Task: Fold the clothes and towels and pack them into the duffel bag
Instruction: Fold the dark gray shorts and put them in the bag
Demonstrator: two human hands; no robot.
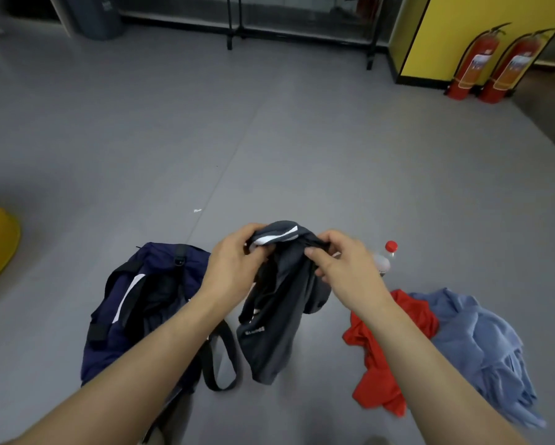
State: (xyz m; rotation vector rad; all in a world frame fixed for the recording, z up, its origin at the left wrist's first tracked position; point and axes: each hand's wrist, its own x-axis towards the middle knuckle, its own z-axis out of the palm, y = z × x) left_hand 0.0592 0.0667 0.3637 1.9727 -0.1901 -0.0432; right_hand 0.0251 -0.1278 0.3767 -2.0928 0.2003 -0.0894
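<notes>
From the head view, I have both hands up at the centre of the frame, working one dark grey garment [279, 303]. My left hand [234, 261] is closed on its upper edge, where a white band shows, and my right hand [340, 258] has its grip pinched narrow on the same edge just beside it, thumb on top of the cloth. The rest of the garment hangs down loose and bunched between my forearms, clear of the floor as far as I can tell.

The navy duffel bag [141, 309] lies on the grey floor [269, 139] in the lower left of the frame, its mouth open and its black straps [220, 364] trailing toward the hanging cloth. In the lower right a red garment [382, 364] and a blue one [481, 342] lie crumpled on the floor, touching each other. A bottle with a red cap [386, 256] stands just behind my right hand.

I judge the step in hand to be sorting out this grey piece before folding it; nothing looks folded yet, and I cannot tell what already sits in the bag. The next move calls for finding the two corners of that top edge, spreading my hands apart to shake the cloth flat, then folding it.
</notes>
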